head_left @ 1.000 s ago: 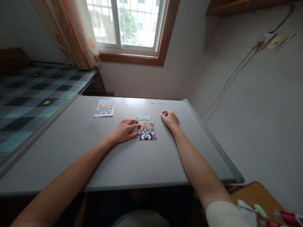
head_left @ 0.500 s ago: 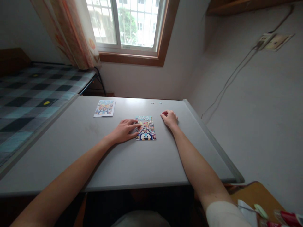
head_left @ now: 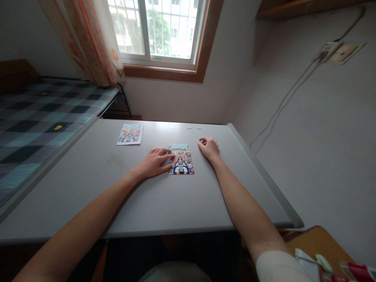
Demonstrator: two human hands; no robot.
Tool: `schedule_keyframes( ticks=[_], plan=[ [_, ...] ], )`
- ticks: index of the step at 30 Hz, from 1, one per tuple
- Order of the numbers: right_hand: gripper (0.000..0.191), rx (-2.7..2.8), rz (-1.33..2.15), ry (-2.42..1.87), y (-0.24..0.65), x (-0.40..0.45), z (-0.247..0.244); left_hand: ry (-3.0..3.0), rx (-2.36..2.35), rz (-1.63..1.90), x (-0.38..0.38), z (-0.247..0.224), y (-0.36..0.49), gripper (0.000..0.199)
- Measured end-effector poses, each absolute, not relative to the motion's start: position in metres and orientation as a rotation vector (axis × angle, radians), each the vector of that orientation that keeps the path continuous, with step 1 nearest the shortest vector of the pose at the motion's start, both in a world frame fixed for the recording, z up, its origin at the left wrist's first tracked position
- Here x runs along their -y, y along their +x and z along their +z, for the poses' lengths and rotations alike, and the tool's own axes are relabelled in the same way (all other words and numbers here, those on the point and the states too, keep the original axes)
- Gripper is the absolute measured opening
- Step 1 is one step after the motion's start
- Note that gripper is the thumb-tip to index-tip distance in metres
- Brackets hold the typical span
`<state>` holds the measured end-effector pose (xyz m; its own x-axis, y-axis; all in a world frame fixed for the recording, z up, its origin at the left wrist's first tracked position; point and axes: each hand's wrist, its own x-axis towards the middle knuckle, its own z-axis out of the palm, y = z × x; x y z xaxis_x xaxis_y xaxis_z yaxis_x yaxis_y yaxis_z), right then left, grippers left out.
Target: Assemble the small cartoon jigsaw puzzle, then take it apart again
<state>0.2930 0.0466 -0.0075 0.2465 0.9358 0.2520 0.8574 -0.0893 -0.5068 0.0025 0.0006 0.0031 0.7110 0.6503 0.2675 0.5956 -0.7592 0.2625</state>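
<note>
A jigsaw puzzle with a blue cartoon dog face lies on the grey table, its pieces joined into an upright rectangle. My left hand rests flat with spread fingers, the fingertips over the puzzle's left edge. Just beyond the puzzle's upper right, my right hand is closed in a pinch near the tabletop. A small puzzle piece is at its fingertips, mostly covered by them. Two loose puzzle pieces, one to the left and one to the right, lie near the table's far edge.
A printed picture sheet with the same design lies at the far left of the table. A wall with a hanging cable borders the right side. A chair holding several items stands at the lower right.
My right hand has shifted slightly left, nearer the puzzle, still pinched. My left hand stays on the puzzle's left edge.
</note>
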Motion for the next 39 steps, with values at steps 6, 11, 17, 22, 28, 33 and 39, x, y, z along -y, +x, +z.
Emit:
schedule_keyframes(
  ticks=[6, 11, 17, 22, 28, 33, 39],
  plan=[
    [0.031, 1.596, 0.107, -1.993, 0.289, -0.047, -0.009, 2.754, -1.014, 0.526, 0.000, 0.003, 0.003, 0.042],
    [0.035, 1.554, 0.139, -2.057, 0.287, -0.063, -0.007, 2.745, -1.020, 0.533, 0.001, 0.004, 0.004, 0.042],
    [0.036, 1.418, 0.306, -2.154, 0.287, -0.106, 0.003, 2.727, -1.025, 0.543, 0.003, 0.006, 0.005, 0.042],
    [0.033, 1.467, 0.172, -2.160, 0.281, -0.129, 0.008, 2.720, -1.024, 0.555, 0.005, 0.008, 0.006, 0.042],
    [0.032, 1.692, 0.184, -2.059, 0.270, -0.141, 0.004, 2.727, -1.041, 0.548, 0.005, 0.007, 0.007, 0.043],
    [0.022, 1.730, 0.239, -2.033, 0.271, -0.152, 0.002, 2.720, -1.045, 0.548, 0.005, 0.007, 0.007, 0.043],
    [0.013, 1.673, 0.340, -1.970, 0.277, -0.156, 0.001, 2.704, -1.041, 0.550, 0.005, 0.008, 0.007, 0.043]
  ],
)
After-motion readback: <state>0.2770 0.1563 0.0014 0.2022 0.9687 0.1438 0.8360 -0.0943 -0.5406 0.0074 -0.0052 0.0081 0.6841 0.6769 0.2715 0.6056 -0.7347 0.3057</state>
